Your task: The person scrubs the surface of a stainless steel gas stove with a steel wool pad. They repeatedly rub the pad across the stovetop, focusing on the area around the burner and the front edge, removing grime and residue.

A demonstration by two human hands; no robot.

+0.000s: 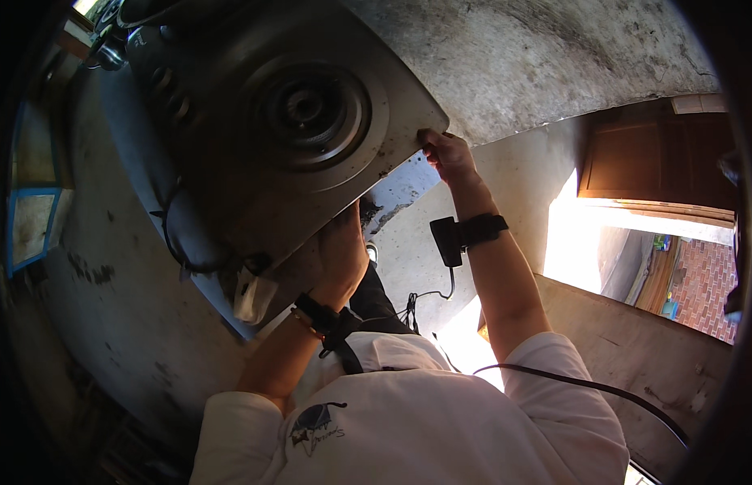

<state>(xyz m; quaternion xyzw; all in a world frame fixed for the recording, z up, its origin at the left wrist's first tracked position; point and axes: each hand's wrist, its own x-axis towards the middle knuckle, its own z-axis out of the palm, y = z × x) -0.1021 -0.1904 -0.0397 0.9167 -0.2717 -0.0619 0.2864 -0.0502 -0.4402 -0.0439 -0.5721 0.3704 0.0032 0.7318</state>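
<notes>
A metal gas stove (279, 206) stretches across the upper left, its top dark and stained. Its round burner (306, 109) faces me, and two knobs (171, 91) sit on the left part of the top. My right hand (450, 154) grips the stove's right corner, thumb on top and fingers curled at the edge. My left hand (345, 254) reaches beneath the near edge, its fingers hidden by the stove. A small whitish piece (255, 297) hangs at the near left corner beside a dark cable loop (167, 224).
A worn concrete counter (533, 66) extends at the upper right. A pot (148, 12) and a shiny metal vessel (109, 51) stand at the upper left. A brown wooden door panel (649, 160) is on the right, above a bright opening onto brick (706, 285). Black cable (594, 388) crosses my sleeve.
</notes>
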